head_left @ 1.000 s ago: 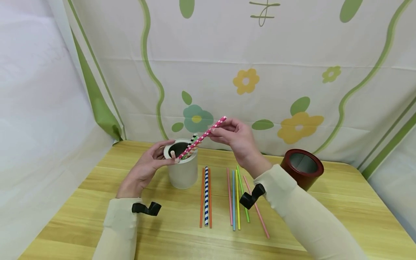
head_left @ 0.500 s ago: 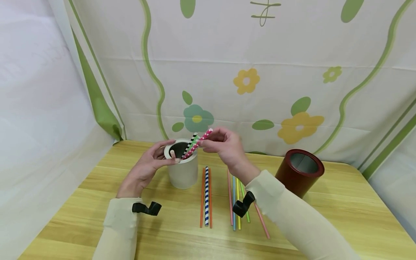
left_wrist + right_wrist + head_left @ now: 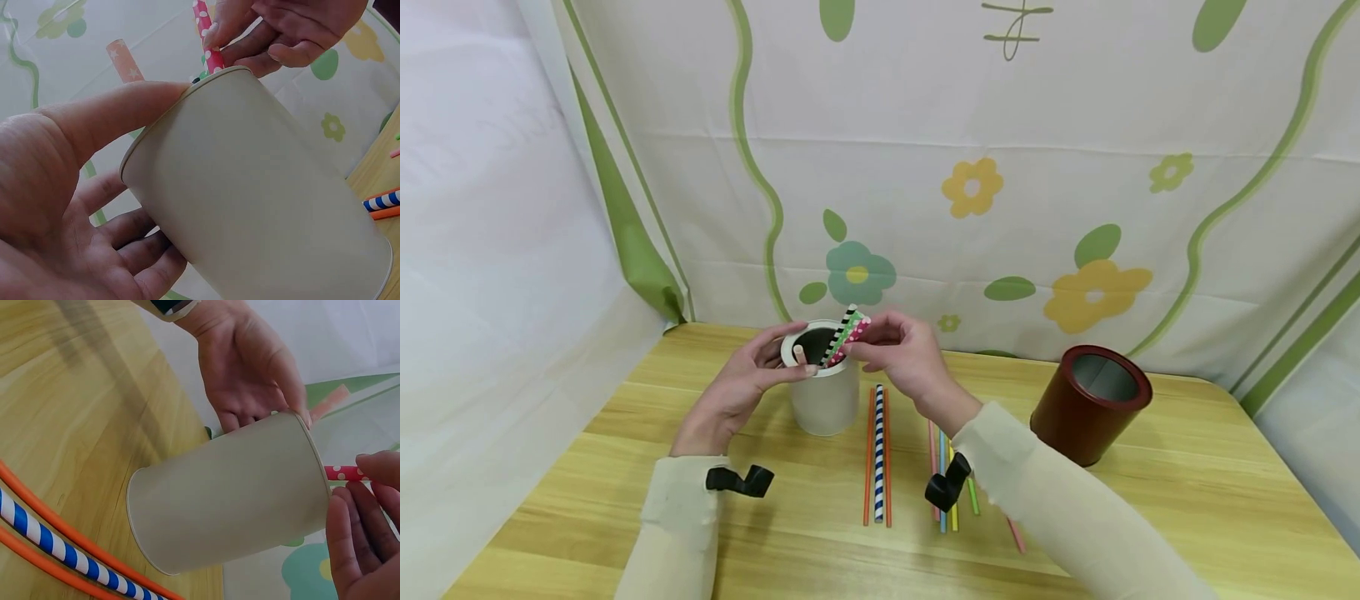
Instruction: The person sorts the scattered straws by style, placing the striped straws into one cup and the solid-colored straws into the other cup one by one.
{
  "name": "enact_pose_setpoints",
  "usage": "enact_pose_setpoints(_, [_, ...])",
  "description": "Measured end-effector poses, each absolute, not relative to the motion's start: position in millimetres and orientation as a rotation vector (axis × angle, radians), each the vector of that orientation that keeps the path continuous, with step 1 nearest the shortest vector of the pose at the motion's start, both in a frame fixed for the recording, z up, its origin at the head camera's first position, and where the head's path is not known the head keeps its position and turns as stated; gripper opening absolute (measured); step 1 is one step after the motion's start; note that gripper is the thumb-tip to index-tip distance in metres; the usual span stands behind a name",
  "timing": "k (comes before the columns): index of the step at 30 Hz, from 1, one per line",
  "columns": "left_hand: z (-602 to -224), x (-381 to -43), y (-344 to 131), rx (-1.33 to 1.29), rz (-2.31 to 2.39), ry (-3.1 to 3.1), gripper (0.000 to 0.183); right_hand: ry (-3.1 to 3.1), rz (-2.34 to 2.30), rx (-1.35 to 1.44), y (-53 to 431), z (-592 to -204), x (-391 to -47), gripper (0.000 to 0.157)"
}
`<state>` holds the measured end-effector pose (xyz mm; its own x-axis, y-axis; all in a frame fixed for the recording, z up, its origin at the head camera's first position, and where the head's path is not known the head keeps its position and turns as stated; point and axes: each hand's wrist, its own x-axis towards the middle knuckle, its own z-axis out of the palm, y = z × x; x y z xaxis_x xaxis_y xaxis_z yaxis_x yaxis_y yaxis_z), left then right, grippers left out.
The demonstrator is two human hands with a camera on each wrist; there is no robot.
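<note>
The left hand [image 3: 739, 383] is gripping the white can [image 3: 826, 404] at its rim. The right hand [image 3: 906, 354] is pinching the pink dotted straw [image 3: 858, 331], which is slanting into that can beside a black-striped straw [image 3: 840, 328]. On the surface [image 3: 775, 554], a blue-striped straw [image 3: 879, 450] is lying between two orange straws [image 3: 869, 458].

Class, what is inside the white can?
A black-striped straw, a green straw, a pink dotted straw and a peach straw show; the white can hides their lower ends and anything deeper.
</note>
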<state>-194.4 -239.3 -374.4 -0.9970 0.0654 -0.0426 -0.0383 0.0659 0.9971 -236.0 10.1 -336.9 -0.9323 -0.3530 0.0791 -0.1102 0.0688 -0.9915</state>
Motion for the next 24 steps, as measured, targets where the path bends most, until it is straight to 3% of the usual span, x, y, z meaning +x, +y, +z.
enact_pose_setpoints(24, [-372.7,-192.7,-238.2,0.023,2.11,2.217,0.076,2.26,-1.868,-0.479,4.2,-347.7,-234.0,0.022])
